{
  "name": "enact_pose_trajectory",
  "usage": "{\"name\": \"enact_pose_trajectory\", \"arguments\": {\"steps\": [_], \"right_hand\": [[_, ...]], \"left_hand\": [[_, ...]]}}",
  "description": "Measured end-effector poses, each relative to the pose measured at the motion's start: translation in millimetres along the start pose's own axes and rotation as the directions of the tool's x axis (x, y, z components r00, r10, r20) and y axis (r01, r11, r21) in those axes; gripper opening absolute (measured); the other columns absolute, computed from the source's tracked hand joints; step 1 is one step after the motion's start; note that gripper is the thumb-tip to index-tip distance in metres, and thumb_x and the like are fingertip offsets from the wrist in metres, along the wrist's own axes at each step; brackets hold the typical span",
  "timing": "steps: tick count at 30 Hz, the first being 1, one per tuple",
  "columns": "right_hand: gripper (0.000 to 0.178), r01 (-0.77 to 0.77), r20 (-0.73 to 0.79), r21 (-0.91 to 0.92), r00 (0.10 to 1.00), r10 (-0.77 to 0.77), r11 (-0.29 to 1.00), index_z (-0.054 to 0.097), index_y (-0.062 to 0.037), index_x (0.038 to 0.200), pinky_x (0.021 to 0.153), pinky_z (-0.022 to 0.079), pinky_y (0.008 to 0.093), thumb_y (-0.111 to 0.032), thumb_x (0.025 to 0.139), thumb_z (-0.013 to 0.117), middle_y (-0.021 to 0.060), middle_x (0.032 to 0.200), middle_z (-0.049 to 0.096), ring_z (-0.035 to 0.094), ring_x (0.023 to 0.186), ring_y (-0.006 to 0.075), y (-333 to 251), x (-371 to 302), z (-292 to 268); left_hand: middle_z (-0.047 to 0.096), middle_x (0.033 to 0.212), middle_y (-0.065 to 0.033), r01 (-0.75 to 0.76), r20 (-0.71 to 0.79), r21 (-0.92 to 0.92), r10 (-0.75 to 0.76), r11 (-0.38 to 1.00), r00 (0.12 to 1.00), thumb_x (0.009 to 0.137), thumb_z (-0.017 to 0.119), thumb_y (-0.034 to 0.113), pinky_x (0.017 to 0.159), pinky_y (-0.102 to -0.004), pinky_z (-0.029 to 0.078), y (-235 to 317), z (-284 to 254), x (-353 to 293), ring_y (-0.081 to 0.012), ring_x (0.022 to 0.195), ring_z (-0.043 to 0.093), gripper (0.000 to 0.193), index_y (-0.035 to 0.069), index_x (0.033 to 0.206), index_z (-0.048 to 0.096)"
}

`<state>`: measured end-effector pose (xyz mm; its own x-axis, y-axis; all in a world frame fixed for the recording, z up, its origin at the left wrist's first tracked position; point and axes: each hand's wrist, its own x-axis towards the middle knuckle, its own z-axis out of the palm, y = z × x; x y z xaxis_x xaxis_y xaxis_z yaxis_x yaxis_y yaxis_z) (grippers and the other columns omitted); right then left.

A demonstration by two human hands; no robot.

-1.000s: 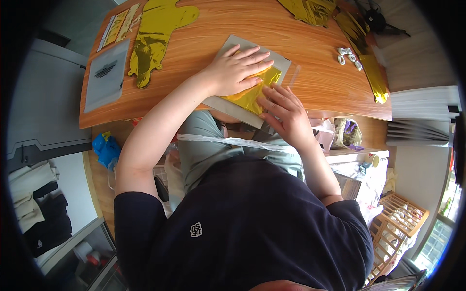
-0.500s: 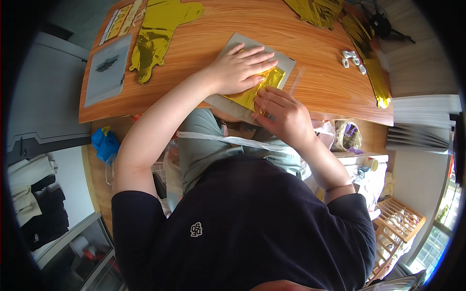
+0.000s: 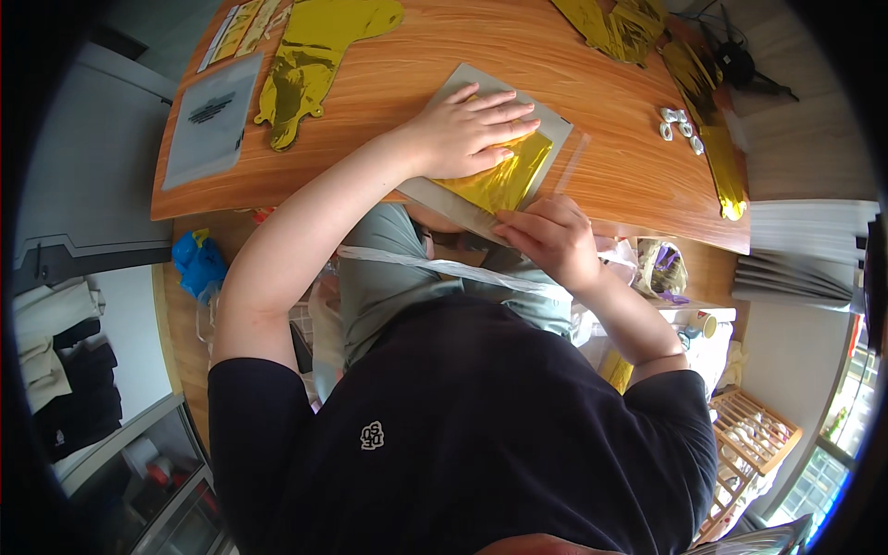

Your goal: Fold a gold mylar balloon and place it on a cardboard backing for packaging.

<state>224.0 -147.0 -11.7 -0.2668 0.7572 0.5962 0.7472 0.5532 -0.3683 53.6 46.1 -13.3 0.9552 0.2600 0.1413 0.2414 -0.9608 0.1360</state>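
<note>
A folded sheet of gold foil [image 3: 531, 160] lies on a greyish, clear plastic bag [image 3: 464, 81] at the table's near edge; I cannot tell whether it is inside. My left hand [image 3: 470, 132] rests flat over both with its fingers spread, hiding part of the foil. Lower right of it, my right hand [image 3: 552, 237] has thumb and fingers pinched together at the bag's near edge, beside the foil's lower corner. A clear strip [image 3: 575, 165] sticks out past the bag's right side.
A gold foil balloon [image 3: 305, 69] lies flat at left, near another clear bag [image 3: 211, 120] and printed cards [image 3: 242, 28]. Further gold foil pieces [image 3: 615, 32] lie at the far right. Small white rolls [image 3: 683, 128] and a black cabled device [image 3: 735, 63] are at right.
My right hand has shifted down and right, from the foil to the bag's near edge, and its fingers have drawn into a pinch. My left hand stays pressed flat.
</note>
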Motion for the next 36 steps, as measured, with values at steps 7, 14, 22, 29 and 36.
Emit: {"name": "enact_pose_trajectory", "arguments": {"steps": [7, 14, 22, 29, 36], "right_hand": [[0.029, -0.096, 0.011, -0.110, 0.995, 0.097, 0.989, 0.081, -0.0158, 0.102, 0.075, 0.051, 0.0364, -0.013, 0.073, 0.088, 0.0010, 0.096, 0.066, 0.062, 0.085, 0.0225, -9, 0, -3], [0.027, -0.122, 0.008, -0.079, 0.992, 0.123, 0.989, 0.080, -0.0135, 0.100, 0.078, 0.052, 0.0381, -0.009, 0.074, 0.085, 0.0010, 0.099, 0.069, 0.065, 0.090, 0.0235, 0, -1, -13], [0.023, -0.280, -0.116, -0.130, 0.957, 0.265, 0.951, 0.078, -0.0083, 0.099, 0.081, 0.054, 0.0374, -0.006, 0.077, 0.083, 0.0041, 0.101, 0.071, 0.067, 0.092, 0.0253, -5, -3, -10], [0.027, -0.147, -0.100, -0.275, 0.987, 0.123, 0.950, 0.077, -0.0062, 0.103, 0.079, 0.055, 0.0361, -0.012, 0.078, 0.085, 0.0055, 0.108, 0.074, 0.069, 0.087, 0.0238, 1, -3, -16], [0.028, 0.133, 0.069, -0.329, 0.991, -0.117, 0.935, 0.075, -0.0041, 0.105, 0.076, 0.055, 0.0352, -0.009, 0.078, 0.079, 0.0070, 0.109, 0.074, 0.071, 0.092, 0.0229, 15, -3, -30]], "left_hand": [[0.028, 0.171, -0.0023, -0.015, 0.027, -0.052, 0.016, 0.999, 1.000, 0.108, 0.044, 0.043, 0.128, -0.0534, 0.014, 0, -8, -2, -0.0252, 0.158, 0.023, 0.057, 0.029, 0.163, 0.034], [0.026, 0.171, -0.0023, -0.020, 0.035, -0.079, 0.023, 0.997, 0.999, 0.107, 0.047, 0.042, 0.128, -0.0535, 0.013, 0, -10, -2, -0.0260, 0.159, 0.019, 0.059, 0.026, 0.163, 0.034], [0.028, 0.170, -0.0029, -0.020, -0.002, -0.010, 0.020, 1.000, 1.000, 0.108, 0.047, 0.041, 0.127, -0.0534, 0.015, 7, -4, -2, -0.0271, 0.158, 0.021, 0.058, 0.024, 0.162, 0.036], [0.029, 0.170, -0.0034, -0.011, 0.013, -0.007, 0.011, 1.000, 1.000, 0.109, 0.044, 0.044, 0.127, -0.0532, 0.014, 9, -5, -1, -0.0271, 0.159, 0.020, 0.058, 0.025, 0.162, 0.034], [0.027, 0.171, -0.0031, 0.004, 0.027, -0.016, -0.003, 1.000, 1.000, 0.109, 0.043, 0.045, 0.127, -0.0531, 0.013, 9, -4, 0, -0.0271, 0.159, 0.019, 0.058, 0.028, 0.163, 0.033]]}}
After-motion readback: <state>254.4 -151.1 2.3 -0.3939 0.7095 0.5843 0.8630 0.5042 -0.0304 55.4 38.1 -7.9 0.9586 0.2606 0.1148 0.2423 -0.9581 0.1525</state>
